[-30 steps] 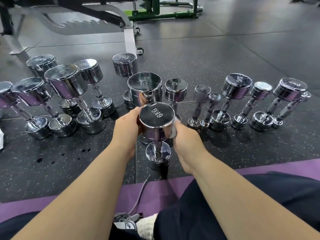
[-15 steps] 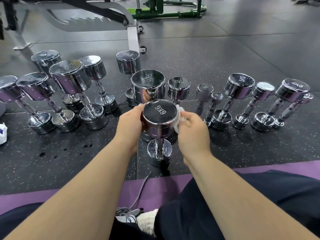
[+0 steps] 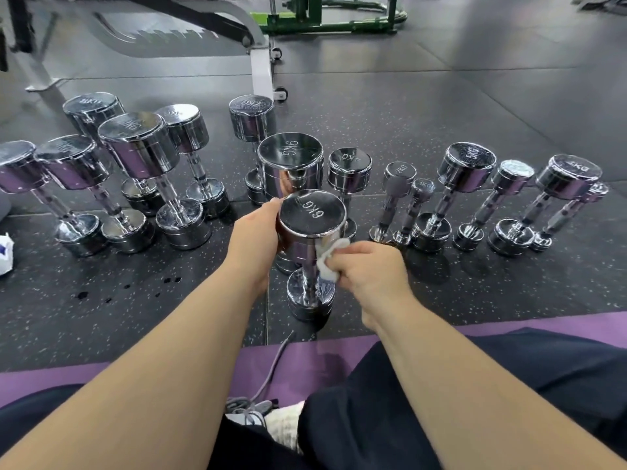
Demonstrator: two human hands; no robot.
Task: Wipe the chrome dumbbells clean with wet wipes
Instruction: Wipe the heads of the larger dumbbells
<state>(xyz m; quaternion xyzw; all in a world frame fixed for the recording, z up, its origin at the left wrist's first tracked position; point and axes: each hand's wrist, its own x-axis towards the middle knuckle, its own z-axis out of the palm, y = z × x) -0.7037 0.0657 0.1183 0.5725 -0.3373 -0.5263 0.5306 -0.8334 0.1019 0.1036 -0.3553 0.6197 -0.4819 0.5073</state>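
A chrome 6KG dumbbell (image 3: 310,218) stands upright on the black rubber floor right in front of me. My left hand (image 3: 254,239) grips the left side of its top head. My right hand (image 3: 369,269) holds a crumpled white wet wipe (image 3: 329,257) pressed against the lower right of that head, beside the handle. Several more chrome dumbbells stand upright in a row behind: a larger 9KG one (image 3: 290,164) just beyond, a cluster at the left (image 3: 135,147), smaller ones at the right (image 3: 468,167).
A white wipe packet (image 3: 5,249) lies at the far left edge. Wet drops (image 3: 125,290) mark the floor at left. A bench frame (image 3: 261,69) and a green rack (image 3: 325,18) stand behind. A purple mat (image 3: 509,322), my dark trousers and a grey cable lie near me.
My right hand has slid the wipe down from the upper right side of the 6KG head to its lower edge near the handle. My left hand keeps its hold.
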